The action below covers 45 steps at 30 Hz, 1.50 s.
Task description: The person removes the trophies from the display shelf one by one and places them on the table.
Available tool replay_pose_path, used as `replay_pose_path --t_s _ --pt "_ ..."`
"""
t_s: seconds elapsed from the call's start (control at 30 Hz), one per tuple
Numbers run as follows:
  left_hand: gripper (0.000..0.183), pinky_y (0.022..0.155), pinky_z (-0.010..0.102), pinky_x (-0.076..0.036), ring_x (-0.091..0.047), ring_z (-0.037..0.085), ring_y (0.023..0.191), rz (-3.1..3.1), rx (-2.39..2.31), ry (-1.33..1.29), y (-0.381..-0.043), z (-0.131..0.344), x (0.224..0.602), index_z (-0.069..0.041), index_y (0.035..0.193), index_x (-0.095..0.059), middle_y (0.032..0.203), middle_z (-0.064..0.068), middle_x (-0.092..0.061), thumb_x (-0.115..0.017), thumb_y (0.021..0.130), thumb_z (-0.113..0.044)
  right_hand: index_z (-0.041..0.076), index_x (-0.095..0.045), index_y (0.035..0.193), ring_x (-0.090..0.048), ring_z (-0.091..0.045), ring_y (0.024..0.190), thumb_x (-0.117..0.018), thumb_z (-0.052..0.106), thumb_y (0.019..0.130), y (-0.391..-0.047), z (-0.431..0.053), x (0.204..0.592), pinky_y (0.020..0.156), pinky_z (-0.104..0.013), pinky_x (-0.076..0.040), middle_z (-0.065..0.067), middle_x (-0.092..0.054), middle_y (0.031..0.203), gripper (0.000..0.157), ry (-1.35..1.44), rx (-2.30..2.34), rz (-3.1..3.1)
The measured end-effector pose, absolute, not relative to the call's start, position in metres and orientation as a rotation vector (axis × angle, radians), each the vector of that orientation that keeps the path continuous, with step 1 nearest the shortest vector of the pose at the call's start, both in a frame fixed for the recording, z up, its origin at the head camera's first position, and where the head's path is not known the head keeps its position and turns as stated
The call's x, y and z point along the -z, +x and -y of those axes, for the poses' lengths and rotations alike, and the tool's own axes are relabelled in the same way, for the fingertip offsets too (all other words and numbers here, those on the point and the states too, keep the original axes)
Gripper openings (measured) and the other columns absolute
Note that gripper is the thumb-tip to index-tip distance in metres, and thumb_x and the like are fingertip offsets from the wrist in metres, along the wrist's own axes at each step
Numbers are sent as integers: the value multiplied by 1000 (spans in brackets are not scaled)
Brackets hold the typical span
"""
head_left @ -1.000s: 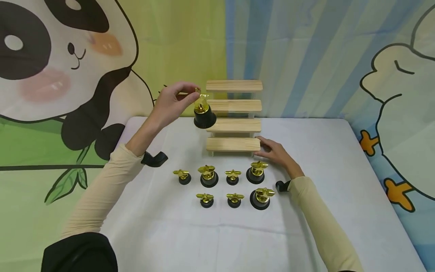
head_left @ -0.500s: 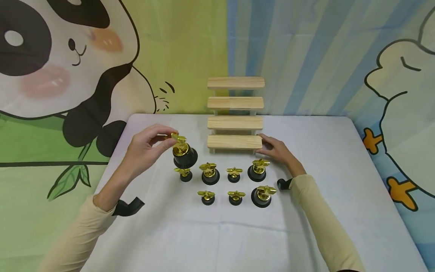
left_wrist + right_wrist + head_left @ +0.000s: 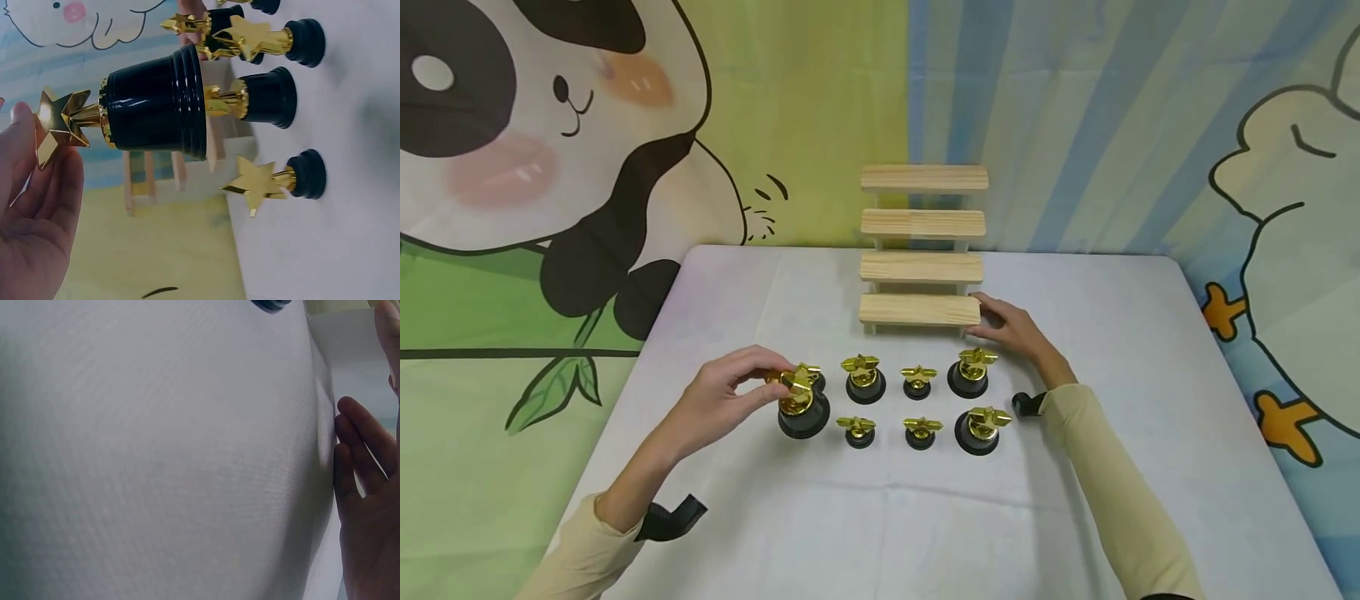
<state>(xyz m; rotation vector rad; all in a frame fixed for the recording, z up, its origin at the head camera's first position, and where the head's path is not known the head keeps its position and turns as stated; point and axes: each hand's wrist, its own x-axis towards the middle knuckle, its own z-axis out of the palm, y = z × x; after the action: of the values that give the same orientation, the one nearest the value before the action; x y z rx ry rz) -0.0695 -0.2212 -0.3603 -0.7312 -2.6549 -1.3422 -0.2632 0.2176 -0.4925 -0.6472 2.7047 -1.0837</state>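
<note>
My left hand (image 3: 733,396) pinches the gold star at the top of a trophy (image 3: 805,417) with a black base. Seen from the left wrist, thumb and fingers hold the star (image 3: 62,125) while the base hangs free. Behind it, a small star trophy (image 3: 818,379) is mostly hidden in the head view. My right hand (image 3: 1015,331) lies beside the right end of the wooden step shelf (image 3: 920,310), fingers loosely extended; in the right wrist view its fingers (image 3: 362,434) rest near the cloth. Whether they press the shelf is unclear.
Several more star trophies stand in two rows before the shelf, among them a large one (image 3: 967,379) at back right and another large one (image 3: 977,433) at front right. White cloth (image 3: 887,525) covers the table. A printed curtain (image 3: 805,108) hangs behind.
From beside the shelf's upper steps, my left hand has brought the trophy down and toward me, to the left end of the rows. My right hand has stayed by the shelf.
</note>
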Motion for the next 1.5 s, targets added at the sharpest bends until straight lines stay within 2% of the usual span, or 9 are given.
replay_pose_path --t_s 0.1,0.4,0.63,0.87,1.03,1.17,1.3,1.5 --pt "28 86 13 -52 -63 1 98 2682 1361 -683 -62 225 369 -16 109 -69 106 -10 -67 -76 82 -11 19 -41 148 -46 -32 135 -74 38 85 -263 -217 492 114 -53 -32 -11 -59 135 73 -649 1086 -2706" --pt "30 85 15 -54 -64 0 96 2698 1346 -628 -52 234 398 -25 109 -67 105 -12 -67 -75 84 -12 19 -41 148 -46 -32 134 -74 40 85 -265 -219 489 114 -54 -32 -11 -59 135 73 -657 1070 -2733" --pt "29 85 18 -55 -64 1 94 2691 1356 -547 -50 234 427 -21 108 -68 102 -7 -69 -76 82 -11 19 -40 148 -45 -33 135 -74 37 85 -263 -218 489 115 -53 -31 -13 -58 136 74 -651 1090 -2716" --pt "30 85 17 -54 -64 1 95 2673 1396 -516 -49 233 442 -23 107 -68 101 -7 -69 -77 81 -9 14 -40 148 -45 -34 135 -74 35 86 -262 -216 493 114 -54 -32 -14 -58 137 74 -673 1080 -2714" --pt "29 84 18 -55 -64 4 95 2637 1430 -549 -52 232 451 -17 106 -69 101 -3 -70 -77 80 -6 14 -40 148 -48 -33 132 -75 33 85 -261 -216 493 113 -53 -33 -14 -60 134 74 -673 1098 -2715" --pt "28 83 23 -57 -65 4 95 2618 1442 -563 -53 232 455 -10 106 -69 101 -1 -70 -77 80 -5 14 -39 149 -47 -34 133 -74 35 85 -261 -217 493 113 -54 -33 -15 -59 135 76 -668 1074 -2722" --pt "29 83 29 -58 -65 4 95 2611 1450 -554 -53 232 457 -10 107 -69 102 -1 -70 -77 80 -5 14 -39 149 -47 -34 133 -74 36 85 -260 -217 493 114 -54 -32 -15 -59 135 76 -660 1088 -2716" --pt "30 86 22 -56 -64 0 98 2655 1459 -519 -54 233 458 -10 110 -68 105 -1 -71 -77 81 -9 17 -38 150 -47 -33 134 -73 37 86 -259 -217 496 114 -53 -32 -14 -59 135 76 -643 1080 -2723"
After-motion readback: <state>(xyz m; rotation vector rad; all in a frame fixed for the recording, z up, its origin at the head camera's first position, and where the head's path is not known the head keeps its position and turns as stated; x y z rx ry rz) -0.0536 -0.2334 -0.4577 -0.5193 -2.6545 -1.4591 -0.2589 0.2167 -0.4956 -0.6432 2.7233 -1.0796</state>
